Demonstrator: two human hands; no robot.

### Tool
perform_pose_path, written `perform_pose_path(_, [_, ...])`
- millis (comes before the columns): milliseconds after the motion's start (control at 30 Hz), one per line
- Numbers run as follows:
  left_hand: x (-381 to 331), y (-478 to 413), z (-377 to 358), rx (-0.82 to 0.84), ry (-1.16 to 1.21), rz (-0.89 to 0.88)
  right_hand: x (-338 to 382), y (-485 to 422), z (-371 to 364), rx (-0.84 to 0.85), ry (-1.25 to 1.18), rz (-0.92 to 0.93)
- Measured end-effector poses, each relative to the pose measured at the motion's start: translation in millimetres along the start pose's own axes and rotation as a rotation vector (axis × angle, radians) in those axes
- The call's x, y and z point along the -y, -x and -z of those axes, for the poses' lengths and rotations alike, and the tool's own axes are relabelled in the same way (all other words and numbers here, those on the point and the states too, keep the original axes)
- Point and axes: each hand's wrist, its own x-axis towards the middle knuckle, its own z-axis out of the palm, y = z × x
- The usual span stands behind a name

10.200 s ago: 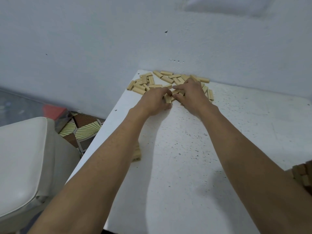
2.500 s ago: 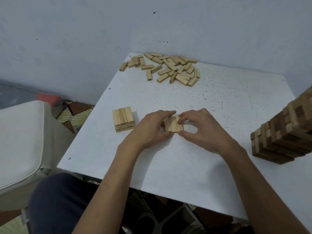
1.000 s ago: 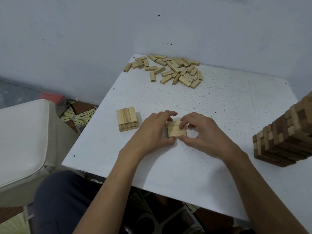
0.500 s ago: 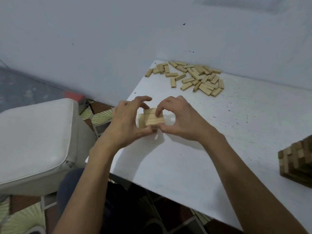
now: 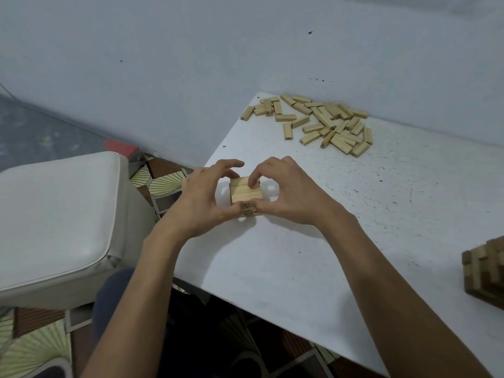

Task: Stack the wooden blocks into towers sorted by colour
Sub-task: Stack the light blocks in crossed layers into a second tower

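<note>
Fingers (image 5: 231, 164) on both hands are curled, pinching one flat layer of pale blocks (image 5: 246, 190) between them. Left hand (image 5: 200, 199) takes the layer's left side, right hand (image 5: 290, 196) the right side. Index fingers sit on the far edge, thumbs on the near edge. Blocks in the layer lie side by side, long axis left-right.

Rest, big to small:
- Wall (image 5: 191, 64): pale blue-grey, fills the far half, a few dark specks.
- Surface (image 5: 300, 255): white, speckled, far edge against the wall, left edge running diagonally toward the near side.
- Seat (image 5: 54, 214): white, padded, left of the surface.
- Floor tiles (image 5: 27, 345): fan pattern in brown and cream, showing between seat and surface and at near left.
- Leg (image 5: 114, 296): dark trousers, under the left forearm.
- Brown tower (image 5: 485, 271): on the surface at the right edge of view, only the lower part in frame, crossed layers in mixed light and dark brown. Well apart from the hands.
- Loose pale blocks (image 5: 313, 121): scattered heap at the surface's far left corner, by the wall, lying flat, several overlapping. Well apart from the hands.
- Short pale stack (image 5: 246, 211): directly under the held layer, near the surface's left edge. Only block ends show between the thumbs. Can't tell if the layer rests on it or hangs just above.
- Red object (image 5: 120, 147): small, on the floor by the wall, beyond the seat.
</note>
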Motion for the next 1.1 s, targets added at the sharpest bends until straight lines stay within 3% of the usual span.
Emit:
perform_pose_path(200, [4.2, -1.1, -0.8, -0.001, -0.019, -0.020, -2.8, 2.2, -0.4, 0.003, -0.014, -0.001])
perform_pose_path(400, [2.5, -12.6, 2.2, -0.070, 0.045, -0.041, -18.7, 1.8, 10.1, -0.112, -0.064, -0.075])
perform_pose_path(567, [4.6, -60.8, 3.8, -0.110, 0.039, -0.046, -44.3, -27.0, 19.3, -0.186, 0.073, -0.170])
perform_pose_path(867, [32.4, -171.3, -13.4, -0.029, -0.337, -0.046, -80.6, -84.3, 11.8, -0.154, 0.583, -0.295])
perform_pose_path(1100, [46.2, -199.3, -19.9, 0.032, -0.546, -0.065, -97.8, -102.1, 15.7, -0.194, 0.617, -0.318])
